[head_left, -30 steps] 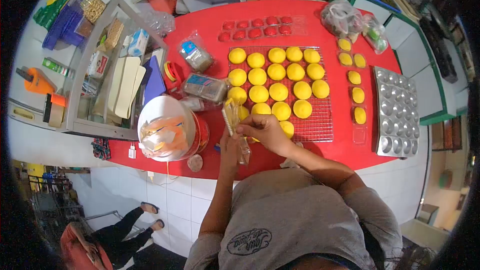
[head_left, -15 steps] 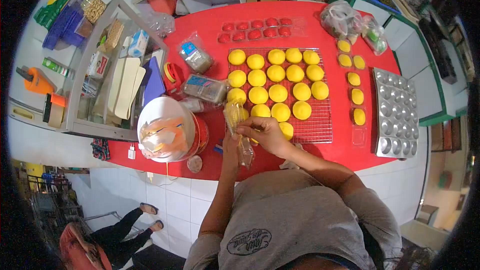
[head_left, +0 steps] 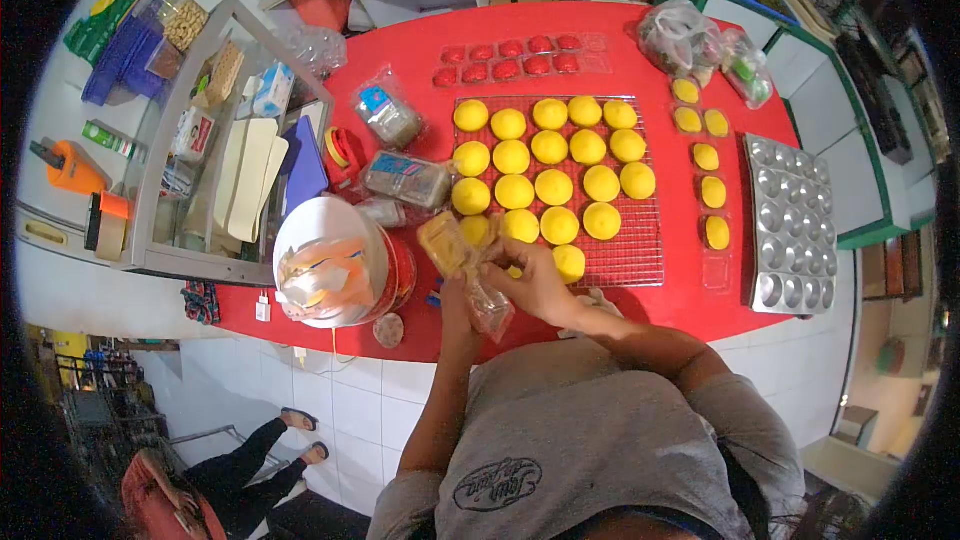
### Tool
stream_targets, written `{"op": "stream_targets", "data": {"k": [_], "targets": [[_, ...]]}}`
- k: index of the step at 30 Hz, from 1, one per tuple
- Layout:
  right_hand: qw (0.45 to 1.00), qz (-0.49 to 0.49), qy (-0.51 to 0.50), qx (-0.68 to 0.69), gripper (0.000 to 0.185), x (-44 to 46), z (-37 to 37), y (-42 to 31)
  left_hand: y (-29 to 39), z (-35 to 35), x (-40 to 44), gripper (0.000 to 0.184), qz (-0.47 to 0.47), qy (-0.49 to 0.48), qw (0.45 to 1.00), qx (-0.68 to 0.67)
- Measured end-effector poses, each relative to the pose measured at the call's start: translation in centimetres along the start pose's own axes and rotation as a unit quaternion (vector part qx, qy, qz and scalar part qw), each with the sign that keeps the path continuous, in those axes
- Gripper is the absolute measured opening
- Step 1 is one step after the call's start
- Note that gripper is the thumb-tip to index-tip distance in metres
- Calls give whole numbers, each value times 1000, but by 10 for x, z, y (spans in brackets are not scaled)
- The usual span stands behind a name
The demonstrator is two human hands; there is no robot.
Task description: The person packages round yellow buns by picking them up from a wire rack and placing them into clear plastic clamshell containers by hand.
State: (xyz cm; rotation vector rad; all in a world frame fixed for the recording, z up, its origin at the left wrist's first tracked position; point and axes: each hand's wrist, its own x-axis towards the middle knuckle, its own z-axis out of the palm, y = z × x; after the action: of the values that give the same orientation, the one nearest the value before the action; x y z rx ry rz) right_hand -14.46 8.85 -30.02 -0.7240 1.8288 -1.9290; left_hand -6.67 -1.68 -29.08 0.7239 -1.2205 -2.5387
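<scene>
Near the front edge of the red table, my left hand (head_left: 458, 302) is closed round a crinkled clear plastic pack (head_left: 443, 242) whose upper part looks yellowish-brown. Its contents are hard to make out. The fingers of my right hand (head_left: 530, 283) pinch the same plastic from the right side. Just beyond my hands, yellow round cakes (head_left: 553, 187) stand in rows on a wire cooling rack (head_left: 632, 252). My right hand partly covers the nearest cakes.
A white bucket (head_left: 322, 230) with papers on its lid stands left, beside a glass display case (head_left: 225, 256). Wrapped packs (head_left: 408, 179) lie behind it. Red cakes (head_left: 510, 69) sit at the back. Boxed yellow cakes (head_left: 713, 192) and a muffin tin (head_left: 792, 224) are right. Another person (head_left: 240, 475) is lower left.
The plastic pack has turned in my hands, so its broad yellowish-brown face now shows and leans left. My right hand has shifted slightly. The view has moved a little.
</scene>
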Motion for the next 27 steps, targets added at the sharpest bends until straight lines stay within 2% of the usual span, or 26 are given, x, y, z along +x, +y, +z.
{"op": "stream_targets", "data": {"k": [1,2,6,12,16,17,21,22,26,27], "targets": [[1000,-4,8,-5,13,-4,2,2,0,1,0,42,-9,20,997,-72],[1000,-3,7,-5,13,-7,4,3,-4,-4,0,42,-9,20,997,-71],[995,4,67,75,2,-21,18,1,-39,-55,6,44,-16,20,996,88],[991,64,55,100,2,-33,21,16,-50,-68,-1,42,-57,101,993,31],[987,72,46,138,7,-38,21,28,-46,-54,-15,39,45,123,981,143],[987,73,46,138,7,-37,17,24,-47,-60,-15,39,45,124,981,142],[942,69,197,261,6,-15,-15,-8,-62,-113,-9,34,124,75,960,241],[942,70,197,261,6,-16,-18,-8,-65,-119,-10,33,135,69,955,255],[967,-49,216,129,5,-23,-35,-6,-73,-126,-11,36,222,87,885,401],[967,-48,216,128,5,-25,-41,-6,-74,-127,-10,37,233,89,872,420]]}}
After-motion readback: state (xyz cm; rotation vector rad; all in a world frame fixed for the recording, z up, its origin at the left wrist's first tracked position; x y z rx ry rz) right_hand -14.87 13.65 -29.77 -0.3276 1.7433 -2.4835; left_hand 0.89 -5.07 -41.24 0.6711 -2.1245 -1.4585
